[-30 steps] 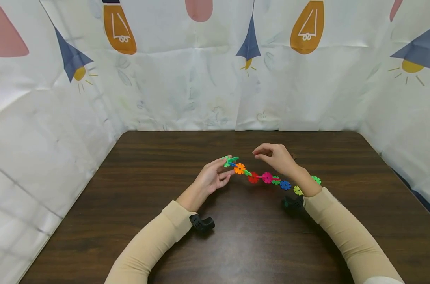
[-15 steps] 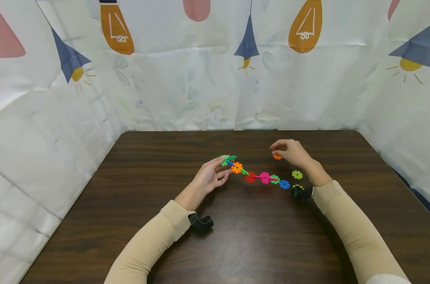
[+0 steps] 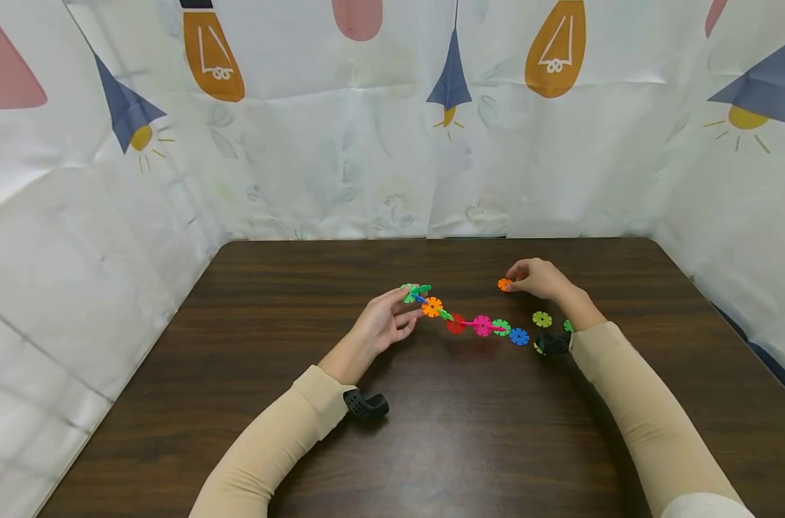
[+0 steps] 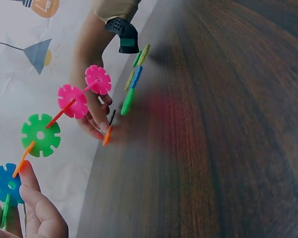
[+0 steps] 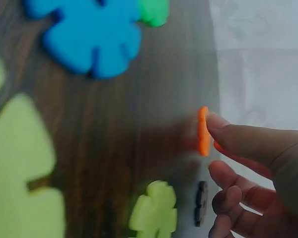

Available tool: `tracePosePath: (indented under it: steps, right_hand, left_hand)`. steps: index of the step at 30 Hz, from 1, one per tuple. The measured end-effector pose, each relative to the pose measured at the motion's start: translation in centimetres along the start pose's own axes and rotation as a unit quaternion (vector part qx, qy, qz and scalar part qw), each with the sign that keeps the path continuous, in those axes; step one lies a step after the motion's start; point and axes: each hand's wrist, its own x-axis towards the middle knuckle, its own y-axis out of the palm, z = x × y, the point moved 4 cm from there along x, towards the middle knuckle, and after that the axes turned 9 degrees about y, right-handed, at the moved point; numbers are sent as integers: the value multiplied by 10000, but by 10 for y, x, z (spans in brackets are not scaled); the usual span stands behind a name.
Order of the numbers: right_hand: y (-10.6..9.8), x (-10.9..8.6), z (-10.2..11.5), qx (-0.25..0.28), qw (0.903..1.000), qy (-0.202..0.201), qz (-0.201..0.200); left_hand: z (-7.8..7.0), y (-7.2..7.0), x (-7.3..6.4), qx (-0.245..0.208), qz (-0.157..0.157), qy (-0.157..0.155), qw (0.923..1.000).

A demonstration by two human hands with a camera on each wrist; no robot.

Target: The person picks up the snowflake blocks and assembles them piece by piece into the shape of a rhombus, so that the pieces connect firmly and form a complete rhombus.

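A chain of notched plastic snowflake discs hangs from my left hand [image 3: 382, 324], whose thumb and fingers pinch its green and blue end. Along it come an orange disc [image 3: 432, 307], a red disc [image 3: 455, 324] and a pink disc [image 3: 483, 326]; its right part hangs over the tabletop. Beyond the chain's right end, my right hand [image 3: 542, 279] has thumb and index finger at the edge of a loose orange snowflake disc [image 3: 505, 285], pinching it. In the right wrist view that orange disc [image 5: 203, 131] appears edge-on against the thumb tip.
Loose discs lie on the brown table [image 3: 301, 288] near the right wrist: a blue disc [image 3: 519, 337], a yellow-green disc [image 3: 542, 319] and a green disc [image 3: 568, 326]. A dark disc [image 5: 201, 203] lies below the right fingers. A patterned white curtain [image 3: 366, 165] hangs behind the table.
My right hand has moved right from beside the chain to the loose orange disc, and its fingers have closed on the edge. My left hand and the chain have barely moved.
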Motion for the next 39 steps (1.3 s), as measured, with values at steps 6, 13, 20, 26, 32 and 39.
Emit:
tracePosePath:
  steps: [6,13,20,26,32,39]
  right_hand:
    - [2,4,-2,-99,9999,39,10]
    - [2,9,-5,14,10000,57,12]
    - [2,12,-7,500,9987,88,34]
    - [2,9,-7,654,9979,5,39]
    - [-2,2,-5,1186,9929,-39,14]
    - [-6,-8,8,1407,9896,-200,-225]
  left_hand:
    - [0,0,0,16,44,1,10000]
    - [0,1,-2,21,75,-18,10000]
    - [-2,1,-2,-16,84,12,10000]
    - [-2,2,-2,24,179,61,9998]
    - [-1,2,-2,22,199,110,9997]
    - [-2,2,-3,5,283,123,9995]
